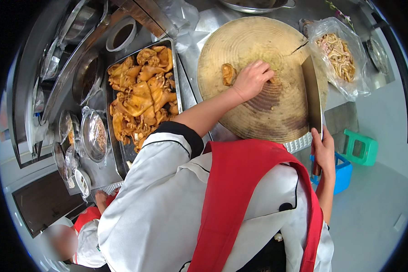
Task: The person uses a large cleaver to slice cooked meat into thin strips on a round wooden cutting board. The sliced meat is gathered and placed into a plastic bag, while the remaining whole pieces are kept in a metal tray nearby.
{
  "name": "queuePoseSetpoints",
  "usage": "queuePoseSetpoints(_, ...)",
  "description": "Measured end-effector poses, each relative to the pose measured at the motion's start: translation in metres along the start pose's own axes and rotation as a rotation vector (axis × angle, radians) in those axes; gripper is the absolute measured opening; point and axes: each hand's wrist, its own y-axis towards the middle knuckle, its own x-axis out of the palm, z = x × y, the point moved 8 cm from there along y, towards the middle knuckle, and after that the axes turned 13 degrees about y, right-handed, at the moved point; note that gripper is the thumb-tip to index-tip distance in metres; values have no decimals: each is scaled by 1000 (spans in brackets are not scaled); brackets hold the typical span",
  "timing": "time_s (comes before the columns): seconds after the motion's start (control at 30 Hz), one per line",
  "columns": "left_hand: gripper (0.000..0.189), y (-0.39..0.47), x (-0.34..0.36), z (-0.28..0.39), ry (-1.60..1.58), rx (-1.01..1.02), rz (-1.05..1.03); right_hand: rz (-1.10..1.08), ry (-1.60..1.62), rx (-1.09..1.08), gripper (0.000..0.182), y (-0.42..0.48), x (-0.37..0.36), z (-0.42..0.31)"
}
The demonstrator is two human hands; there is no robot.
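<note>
On the round wooden chopping block (258,37), my left hand (253,81) has its fingers curled down over a small piece of braised meat (272,80), mostly hidden beneath the fingertips. A second brown piece of braised meat (228,74) lies beside my left wrist. My right hand (325,148) grips the handle of a cleaver (312,93) at the block's right side. Its broad blade stands on edge, pointing away from me, apart from the meat. Left of the block, a metal tray (178,90) holds a heap of braised meat (139,97) that looks like pig ears.
A clear plastic bag (359,66) of sliced meat (336,56) lies right of the block. Film-covered bowls (94,136) and a bowl of dark liquid (124,34) stand left. A co-worker (88,238) is at lower left. Green (369,149) and blue stools (343,175) stand on the floor.
</note>
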Motion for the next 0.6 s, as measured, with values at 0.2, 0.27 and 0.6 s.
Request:
queuePoseSetpoints(0.2,11,-23,2,8,-119,-43,-86,6,-48,4,29,0,-1,-1)
queuePoseSetpoints(0.27,13,-30,-3,11,-104,-76,-97,7,-99,6,28,-1,-2,-5)
queuePoseSetpoints(0.6,22,-45,-11,10,-148,-291,-32,-31,-429,-327,21,-2,16,-39)
